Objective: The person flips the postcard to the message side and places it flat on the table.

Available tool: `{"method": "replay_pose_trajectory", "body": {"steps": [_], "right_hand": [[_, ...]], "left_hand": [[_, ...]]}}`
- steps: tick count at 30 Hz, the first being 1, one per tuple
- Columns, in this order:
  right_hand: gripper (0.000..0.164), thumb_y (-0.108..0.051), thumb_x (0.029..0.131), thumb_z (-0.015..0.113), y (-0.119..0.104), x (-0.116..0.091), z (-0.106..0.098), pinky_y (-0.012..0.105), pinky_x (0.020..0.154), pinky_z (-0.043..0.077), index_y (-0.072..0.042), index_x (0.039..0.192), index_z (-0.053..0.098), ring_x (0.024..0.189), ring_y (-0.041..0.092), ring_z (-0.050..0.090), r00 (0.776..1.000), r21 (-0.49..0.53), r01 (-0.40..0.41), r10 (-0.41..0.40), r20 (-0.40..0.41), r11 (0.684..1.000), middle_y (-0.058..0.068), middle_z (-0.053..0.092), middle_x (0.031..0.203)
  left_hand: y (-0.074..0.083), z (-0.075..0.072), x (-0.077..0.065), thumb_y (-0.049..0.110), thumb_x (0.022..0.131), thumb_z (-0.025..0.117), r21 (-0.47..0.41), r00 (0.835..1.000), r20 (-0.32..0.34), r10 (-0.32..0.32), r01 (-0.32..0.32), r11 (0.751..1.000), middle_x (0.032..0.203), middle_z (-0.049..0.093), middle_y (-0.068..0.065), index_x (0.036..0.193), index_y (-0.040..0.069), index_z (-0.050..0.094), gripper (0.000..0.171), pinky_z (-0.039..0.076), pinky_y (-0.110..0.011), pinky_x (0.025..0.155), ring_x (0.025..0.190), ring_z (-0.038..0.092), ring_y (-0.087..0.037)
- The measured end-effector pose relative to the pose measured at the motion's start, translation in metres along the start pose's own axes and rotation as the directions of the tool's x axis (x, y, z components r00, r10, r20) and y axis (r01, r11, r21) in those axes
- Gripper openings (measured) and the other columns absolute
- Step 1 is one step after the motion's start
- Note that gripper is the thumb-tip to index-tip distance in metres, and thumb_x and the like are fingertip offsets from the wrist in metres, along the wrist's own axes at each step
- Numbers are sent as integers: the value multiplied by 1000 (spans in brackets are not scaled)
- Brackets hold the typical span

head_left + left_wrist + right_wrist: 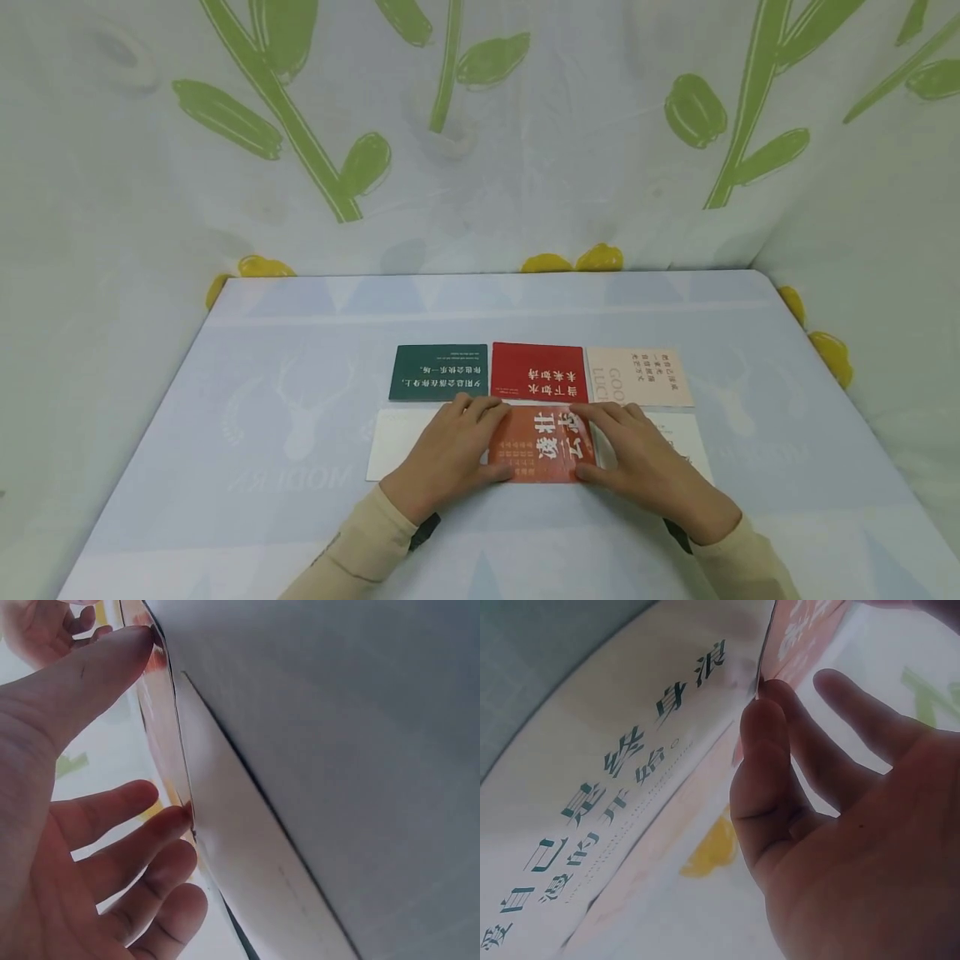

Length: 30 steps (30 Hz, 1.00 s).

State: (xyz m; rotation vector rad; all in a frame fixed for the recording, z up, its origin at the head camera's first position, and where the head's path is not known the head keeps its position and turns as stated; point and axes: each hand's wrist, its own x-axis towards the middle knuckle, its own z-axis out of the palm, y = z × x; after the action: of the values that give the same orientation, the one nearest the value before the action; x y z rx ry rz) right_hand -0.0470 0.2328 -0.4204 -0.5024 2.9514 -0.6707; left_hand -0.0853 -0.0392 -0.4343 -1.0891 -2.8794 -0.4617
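Note:
An orange-red card [521,454] with white characters lies in the middle of the front row, between both hands. My left hand [457,450] holds it by the left corners, thumb at the near edge and fingers at the far edge. At the right corners, my right hand [648,462] holds the same card between thumb and fingers. A white card [393,437] is partly covered by the left hand. Under the right hand lies another white card [693,442], whose dark green characters show in the right wrist view.
Behind the held card lies a row with a dark green card [435,371], a red card [536,371] and a pale pink card [652,379]. A pale blue patterned cloth [247,467] covers the table. White curtains with green leaves [232,121] surround its back and sides.

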Motion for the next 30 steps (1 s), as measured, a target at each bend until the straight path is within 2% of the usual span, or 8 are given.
{"method": "replay_pose_trajectory", "body": {"steps": [13, 19, 24, 27, 30], "right_hand": [[80, -36, 73, 92, -3, 2, 3, 46, 90, 50, -14, 141, 57, 111, 24, 50, 1000, -35, 27, -28, -11, 999, 6, 57, 137], [77, -34, 75, 91, -3, 3, 1, 50, 94, 48, -13, 142, 56, 117, 27, 49, 1000, -20, 19, -19, -11, 1000, 7, 55, 140], [72, -29, 80, 88, -3, 5, -3, 50, 95, 50, -10, 141, 56, 118, 29, 52, 999, -1, -51, 51, -18, 999, 10, 58, 137], [70, -30, 83, 85, -2, 6, -8, 45, 85, 54, -7, 142, 55, 109, 28, 55, 990, 52, -137, 138, -6, 989, 11, 61, 133], [70, -29, 86, 82, -1, 6, -12, 36, 71, 53, -5, 144, 52, 96, 23, 57, 975, 135, -222, 219, 33, 966, 9, 65, 125]], "left_hand": [[-1, 1, -2, 49, 79, 85, -33, 1000, -19, 2, -3, 999, 131, 61, -8, 138, 8, 59, 77, 48, -36, 98, 114, 51, -23], [-1, 2, -2, 50, 77, 86, -22, 1000, -26, 13, -13, 1000, 131, 60, -7, 140, 10, 58, 80, 48, -36, 99, 115, 51, -22], [1, 2, -1, 51, 77, 86, 9, 999, -38, 16, -16, 1000, 133, 58, -6, 143, 13, 55, 83, 47, -36, 100, 115, 51, -22], [3, 1, -1, 50, 76, 86, 30, 998, -62, 26, -25, 999, 132, 58, -7, 143, 12, 55, 83, 48, -35, 97, 113, 51, -23], [6, 0, -2, 47, 76, 87, 44, 996, -80, 32, -28, 999, 130, 57, -8, 143, 12, 55, 82, 49, -35, 94, 111, 50, -23]]}}
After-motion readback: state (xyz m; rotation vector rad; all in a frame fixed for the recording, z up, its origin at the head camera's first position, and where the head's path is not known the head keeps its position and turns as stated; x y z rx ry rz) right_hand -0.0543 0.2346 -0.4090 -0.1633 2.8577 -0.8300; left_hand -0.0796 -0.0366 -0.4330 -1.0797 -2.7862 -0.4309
